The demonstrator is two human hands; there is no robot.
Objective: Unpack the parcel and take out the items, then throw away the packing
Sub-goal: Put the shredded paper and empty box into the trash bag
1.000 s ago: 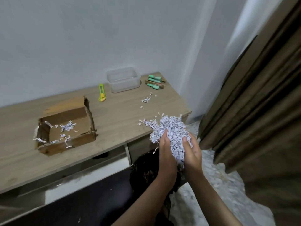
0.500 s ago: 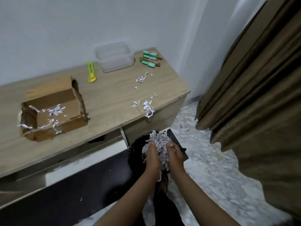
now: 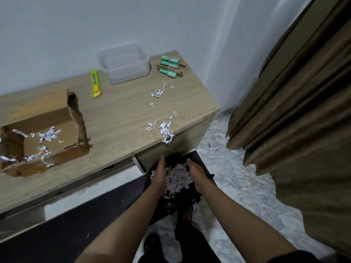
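The shredded paper packing (image 3: pixel 177 178) is lying in the black bin bag (image 3: pixel 171 203) on the floor, just below the worktop (image 3: pixel 121 118) edge. The left hand (image 3: pixel 159 177) and right hand (image 3: pixel 196 174) are flanking it, each grip spread with straight fingers. The torn cardboard parcel (image 3: pixel 41 137) is sitting on the worktop, holding a few scraps.

A wad of white shredded paper (image 3: pixel 177 179) sat in the black-lined bin (image 3: pixel 197 196). The torn cardboard box (image 3: pixel 43 141) lay open on the desk, scraps inside.
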